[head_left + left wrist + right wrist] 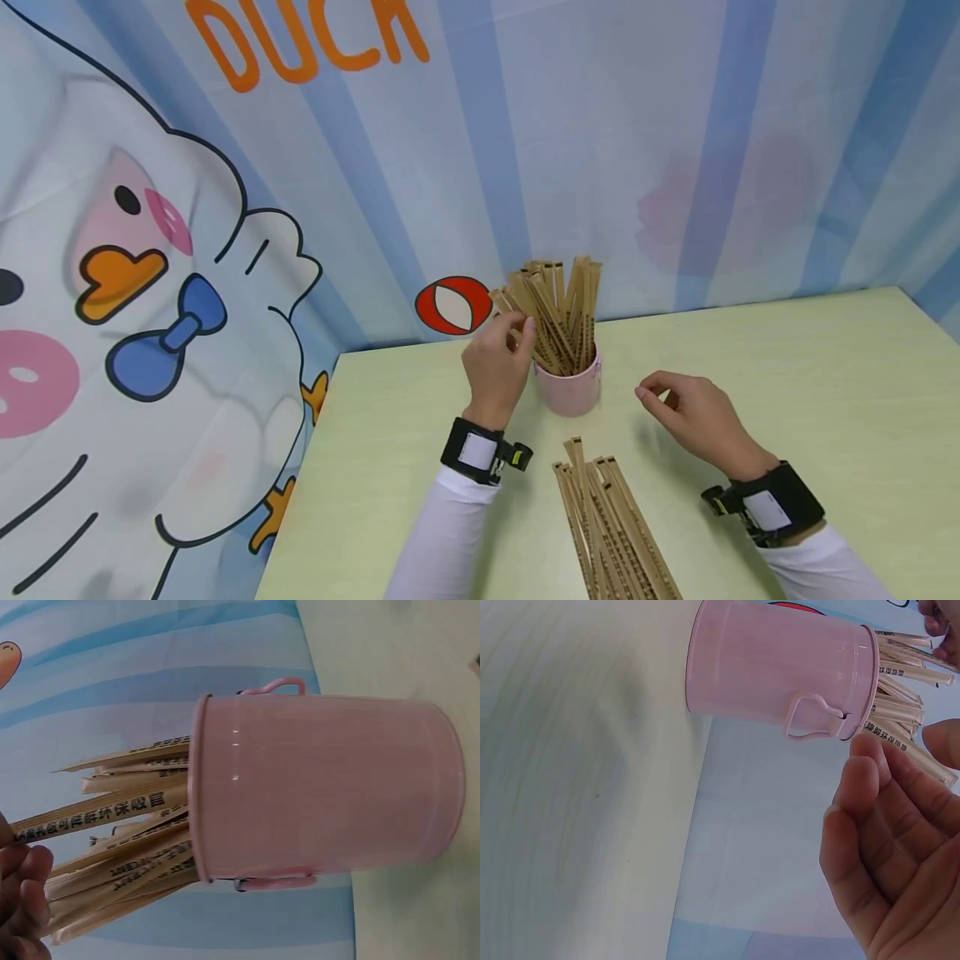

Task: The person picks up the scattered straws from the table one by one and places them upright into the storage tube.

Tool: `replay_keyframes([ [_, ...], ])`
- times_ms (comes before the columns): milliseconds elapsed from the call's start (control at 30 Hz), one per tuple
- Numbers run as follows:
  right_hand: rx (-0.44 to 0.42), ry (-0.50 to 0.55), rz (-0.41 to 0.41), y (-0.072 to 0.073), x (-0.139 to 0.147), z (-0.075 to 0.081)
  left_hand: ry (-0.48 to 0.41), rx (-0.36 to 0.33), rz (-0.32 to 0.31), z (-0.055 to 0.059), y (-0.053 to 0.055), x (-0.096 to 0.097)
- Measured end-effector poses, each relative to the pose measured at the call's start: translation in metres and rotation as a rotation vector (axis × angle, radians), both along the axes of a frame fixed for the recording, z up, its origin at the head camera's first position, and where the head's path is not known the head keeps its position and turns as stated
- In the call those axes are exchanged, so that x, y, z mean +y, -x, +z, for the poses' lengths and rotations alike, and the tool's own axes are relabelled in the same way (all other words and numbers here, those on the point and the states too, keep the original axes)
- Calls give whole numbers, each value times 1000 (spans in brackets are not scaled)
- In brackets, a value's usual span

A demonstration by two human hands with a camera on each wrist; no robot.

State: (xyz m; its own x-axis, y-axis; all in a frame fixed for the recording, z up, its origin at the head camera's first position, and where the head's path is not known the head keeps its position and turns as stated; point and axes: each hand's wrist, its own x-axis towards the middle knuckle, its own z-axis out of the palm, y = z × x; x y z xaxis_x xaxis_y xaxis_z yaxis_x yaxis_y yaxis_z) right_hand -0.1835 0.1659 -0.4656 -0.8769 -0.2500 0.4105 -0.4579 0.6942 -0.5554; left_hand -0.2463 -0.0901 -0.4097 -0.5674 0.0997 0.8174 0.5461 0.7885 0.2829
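Where papery straws point(555, 317) fan, smooth round pail point(322, 784)

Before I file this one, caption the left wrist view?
The left hand pinches a wrapped straw among others in a pink bucket.

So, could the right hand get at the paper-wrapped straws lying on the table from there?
Probably yes: the right hand looks empty, the loose paper-wrapped straws lie close by, and nothing visible stands between. The left hand is off at the pink bucket.
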Motion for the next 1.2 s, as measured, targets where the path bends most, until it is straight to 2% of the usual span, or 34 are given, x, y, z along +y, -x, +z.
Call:
replay_keyframes([
  [167, 2, -3, 0, -1, -1, -1, 61, -111, 38, -17, 0, 2],
  [267, 2, -8, -3, -1, -1, -1, 78, -153, 57, -22, 0, 2],
  [500, 0, -2, 2, -1, -2, -1, 78, -210, 82, -27, 1, 3],
  [733, 7, -6, 8, -2, -3, -3, 62, -242, 69, -25, -1, 0],
  [967, 9, -10, 3, -2, -2, -3, -8, -256, 37, -17, -13, -5],
  [1200, 12, -12, 9, -1, -2, -4, -125, -280, -33, -10, -38, -7],
])
